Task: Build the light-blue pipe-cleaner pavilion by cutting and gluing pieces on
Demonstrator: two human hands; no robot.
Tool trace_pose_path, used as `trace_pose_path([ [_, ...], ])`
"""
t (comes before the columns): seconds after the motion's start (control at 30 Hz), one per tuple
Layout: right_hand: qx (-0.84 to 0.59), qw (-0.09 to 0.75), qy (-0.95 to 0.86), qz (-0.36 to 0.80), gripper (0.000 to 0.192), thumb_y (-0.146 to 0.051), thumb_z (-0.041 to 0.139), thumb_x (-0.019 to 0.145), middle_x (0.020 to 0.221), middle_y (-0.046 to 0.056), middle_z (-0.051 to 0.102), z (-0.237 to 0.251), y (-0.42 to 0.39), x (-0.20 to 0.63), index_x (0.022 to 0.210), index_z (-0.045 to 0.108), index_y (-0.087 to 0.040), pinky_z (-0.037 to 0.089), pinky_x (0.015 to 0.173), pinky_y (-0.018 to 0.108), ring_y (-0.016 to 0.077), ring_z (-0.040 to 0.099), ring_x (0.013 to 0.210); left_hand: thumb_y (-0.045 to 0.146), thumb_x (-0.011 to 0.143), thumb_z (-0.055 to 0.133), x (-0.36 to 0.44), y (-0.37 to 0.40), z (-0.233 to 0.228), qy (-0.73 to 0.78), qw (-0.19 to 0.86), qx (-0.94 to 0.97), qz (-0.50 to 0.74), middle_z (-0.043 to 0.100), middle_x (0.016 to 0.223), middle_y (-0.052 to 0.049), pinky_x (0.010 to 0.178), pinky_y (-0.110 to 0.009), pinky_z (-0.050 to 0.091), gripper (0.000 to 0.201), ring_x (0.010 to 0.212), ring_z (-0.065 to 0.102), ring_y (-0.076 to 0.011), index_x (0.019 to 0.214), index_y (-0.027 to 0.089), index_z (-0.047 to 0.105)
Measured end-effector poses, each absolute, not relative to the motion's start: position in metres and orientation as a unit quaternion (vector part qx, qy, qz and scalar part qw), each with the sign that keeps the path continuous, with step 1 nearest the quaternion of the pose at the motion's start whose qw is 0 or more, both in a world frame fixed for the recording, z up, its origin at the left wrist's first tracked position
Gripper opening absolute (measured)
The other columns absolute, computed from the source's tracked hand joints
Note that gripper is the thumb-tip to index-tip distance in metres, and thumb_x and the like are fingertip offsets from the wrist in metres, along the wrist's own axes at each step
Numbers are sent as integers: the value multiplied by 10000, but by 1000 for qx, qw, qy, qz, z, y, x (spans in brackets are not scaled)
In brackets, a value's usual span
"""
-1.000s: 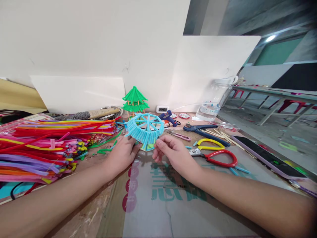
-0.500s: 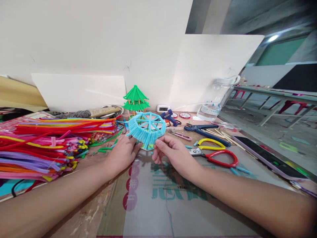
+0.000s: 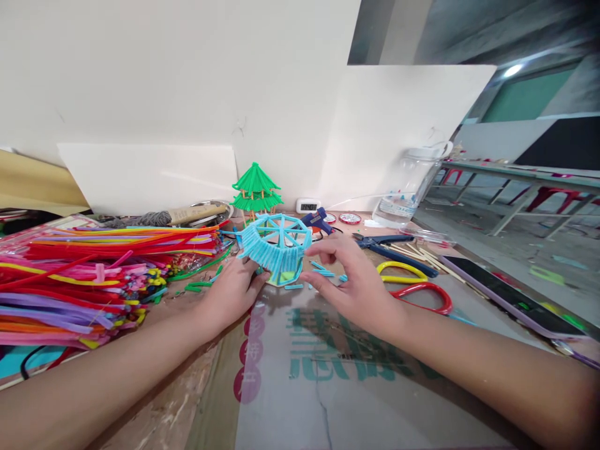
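A light-blue pipe-cleaner roof frame [image 3: 276, 245], round with spokes, stands tilted at the middle of the table. My left hand [image 3: 233, 289] grips its lower left edge. My right hand [image 3: 352, 282] hovers just right of it with fingers spread, holding nothing, above several short blue pipe-cleaner pieces [image 3: 324, 272] lying on the table. A finished green two-tier pagoda model [image 3: 255, 189] stands behind the blue frame by the wall.
A big pile of coloured pipe cleaners [image 3: 94, 275] fills the left. Right of my hand lie yellow-handled [image 3: 400, 269] and red-handled cutters [image 3: 424, 297], blue pliers [image 3: 389, 245], wooden sticks, a blue glue gun [image 3: 319, 220], a phone [image 3: 506, 294] and a clear jar [image 3: 407, 187].
My right hand has let go of the blue frame's lower edge and moved right, fingers opening over the short blue pieces. My left hand keeps its hold.
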State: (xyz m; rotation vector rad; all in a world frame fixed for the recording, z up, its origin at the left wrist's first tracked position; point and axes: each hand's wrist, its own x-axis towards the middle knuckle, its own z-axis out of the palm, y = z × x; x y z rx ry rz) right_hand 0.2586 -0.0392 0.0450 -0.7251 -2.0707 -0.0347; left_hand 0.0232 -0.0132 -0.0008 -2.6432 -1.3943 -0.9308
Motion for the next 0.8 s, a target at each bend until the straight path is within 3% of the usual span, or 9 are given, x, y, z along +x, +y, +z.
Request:
trace_pose_path([
  [0.1,-272,426,-856,-109,426,-349,677,877,1194,134,568,50,-34,262,1249,541,-193,450,986,438,253,528,1138,307,962,448,24,-13,-1,-444,8,-845,-299,635,1188,-118,1034,-488,438,290,1136,575,-294,1163,181,615],
  [0.17,-268,404,-864,-136,473,-365,677,874,1256,145,551,51,-31,262,1287,519,-196,426,1028,469,272,507,1192,304,963,452,24,-13,-1,-444,10,-845,-298,641,1170,-115,1039,-484,434,289,1109,584,-285,1166,182,618],
  [0.43,-254,392,-869,-165,444,-413,669,869,1260,141,573,49,-31,256,1236,520,-212,372,1073,530,289,511,1212,295,954,468,25,-15,-4,-442,26,-847,-295,670,1097,-107,960,-467,463,265,1059,606,-290,1130,194,639],
  [0.8,-259,399,-871,-125,328,-344,685,856,1191,135,597,49,-30,252,1115,533,-212,411,1026,521,288,532,1164,271,948,468,27,-16,-4,-434,7,-852,-294,564,1372,-133,975,-474,458,282,1107,605,-289,1173,185,616],
])
